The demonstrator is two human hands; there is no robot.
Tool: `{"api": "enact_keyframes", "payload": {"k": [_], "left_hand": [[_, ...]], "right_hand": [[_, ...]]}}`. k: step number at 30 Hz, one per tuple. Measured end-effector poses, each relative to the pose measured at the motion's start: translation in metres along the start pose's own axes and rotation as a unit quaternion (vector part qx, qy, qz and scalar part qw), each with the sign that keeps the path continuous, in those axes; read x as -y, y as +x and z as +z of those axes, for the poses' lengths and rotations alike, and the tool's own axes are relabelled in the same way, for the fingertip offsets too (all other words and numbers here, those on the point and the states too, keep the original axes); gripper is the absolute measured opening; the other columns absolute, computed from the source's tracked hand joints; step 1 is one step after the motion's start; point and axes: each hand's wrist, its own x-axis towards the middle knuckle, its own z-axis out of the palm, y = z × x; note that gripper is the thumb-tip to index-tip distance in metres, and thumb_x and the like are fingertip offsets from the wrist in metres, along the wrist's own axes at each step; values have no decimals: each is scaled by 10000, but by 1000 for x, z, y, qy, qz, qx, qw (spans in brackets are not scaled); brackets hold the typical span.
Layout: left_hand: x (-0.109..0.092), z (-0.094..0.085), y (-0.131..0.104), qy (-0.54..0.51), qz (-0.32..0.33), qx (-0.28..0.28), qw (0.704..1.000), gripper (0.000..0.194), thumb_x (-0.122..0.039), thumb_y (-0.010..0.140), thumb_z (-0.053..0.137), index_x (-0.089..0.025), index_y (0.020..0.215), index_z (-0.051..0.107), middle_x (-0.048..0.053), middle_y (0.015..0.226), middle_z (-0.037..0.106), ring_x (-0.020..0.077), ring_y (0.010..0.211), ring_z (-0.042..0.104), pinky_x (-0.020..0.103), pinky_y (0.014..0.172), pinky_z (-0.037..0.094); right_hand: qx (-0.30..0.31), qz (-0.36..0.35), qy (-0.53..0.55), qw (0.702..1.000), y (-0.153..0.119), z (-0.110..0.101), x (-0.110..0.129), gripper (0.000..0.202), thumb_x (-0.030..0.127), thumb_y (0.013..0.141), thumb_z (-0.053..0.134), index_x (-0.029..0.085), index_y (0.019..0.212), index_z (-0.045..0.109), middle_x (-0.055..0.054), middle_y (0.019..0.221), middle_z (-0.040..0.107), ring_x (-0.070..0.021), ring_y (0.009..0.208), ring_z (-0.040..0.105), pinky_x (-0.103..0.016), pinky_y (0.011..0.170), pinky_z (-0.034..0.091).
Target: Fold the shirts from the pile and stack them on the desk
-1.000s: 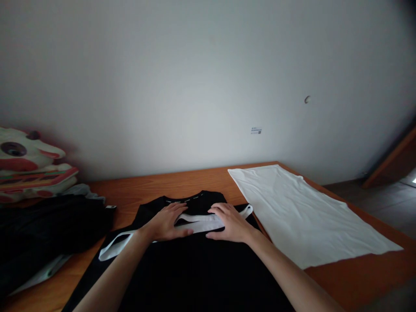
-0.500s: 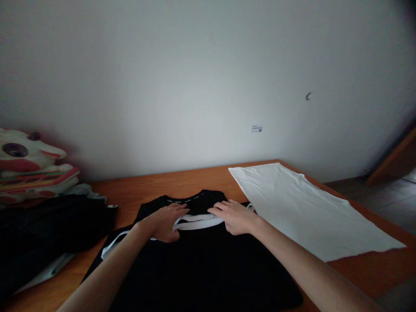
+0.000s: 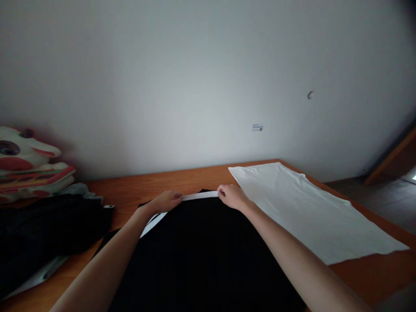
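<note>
A black garment (image 3: 201, 251) fills the lower middle of the view on the wooden table. Along its top edge runs a white band (image 3: 199, 196). My left hand (image 3: 167, 202) is closed on the left part of this band, and my right hand (image 3: 231, 196) pinches it at the right. Between the two hands the band is stretched nearly straight. A second white strip (image 3: 155, 222) shows below my left hand. The neckline of the black garment is mostly hidden behind the raised edge.
White cloth (image 3: 302, 208) lies spread on the wooden table (image 3: 146, 180) at the right. Dark clothes (image 3: 52, 234) are heaped at the left, in front of a red and white toy (image 3: 35, 164). A wall (image 3: 195, 86) stands behind the table.
Both hands have moved up and away from me with the white band, which is now straighter. The black cloth has been drawn with it, covering the neckline seen before.
</note>
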Motion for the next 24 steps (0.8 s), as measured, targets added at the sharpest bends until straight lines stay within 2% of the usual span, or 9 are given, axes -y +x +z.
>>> {"api": "enact_keyframes", "payload": {"k": [5,12,15,18,21,24], "left_hand": [[11,6,14,-43,-45,-16,998,362,-386,811,494,-183,997,730,78,1019,786,223,940,728,292,841,537],[21,6,6,-29,-80,-31,996,300,-346,748,560,-212,954,733,58,968,793,216,924,735,281,836,554],[23,-1,-14,-2,-79,-40,996,305,-288,746,533,-228,978,722,46,981,785,204,930,726,287,857,545],[29,-8,-45,31,-88,-57,994,409,-241,716,528,-264,1089,696,29,1037,775,214,966,712,314,885,531],[49,-15,-78,88,-113,-62,988,501,-229,668,544,-288,1147,679,22,1078,769,240,998,708,336,882,524],[75,-20,-99,119,-142,-56,981,437,-247,657,544,-272,1060,712,34,1052,776,263,992,717,340,863,523]], "right_hand": [[0,34,-38,999,7,5,-7,226,190,965,500,241,1018,714,-71,1007,770,-236,937,709,-307,756,454],[-44,6,-104,994,0,9,-11,266,124,977,445,175,1045,697,-152,1131,705,-291,1109,607,-426,960,366],[-56,-4,-120,991,-9,13,-14,300,104,977,412,163,1071,691,-169,1158,673,-301,1138,564,-440,984,335],[-69,-18,-131,989,-19,16,-17,316,84,966,405,165,1092,684,-165,1152,654,-299,1136,543,-438,998,317],[-79,-16,-133,988,-26,21,-19,317,83,957,416,184,1105,678,-157,1153,648,-292,1129,533,-432,1000,318],[-77,5,-125,989,-29,25,-19,315,91,958,417,194,1104,676,-155,1147,652,-291,1123,537,-425,977,338]]}}
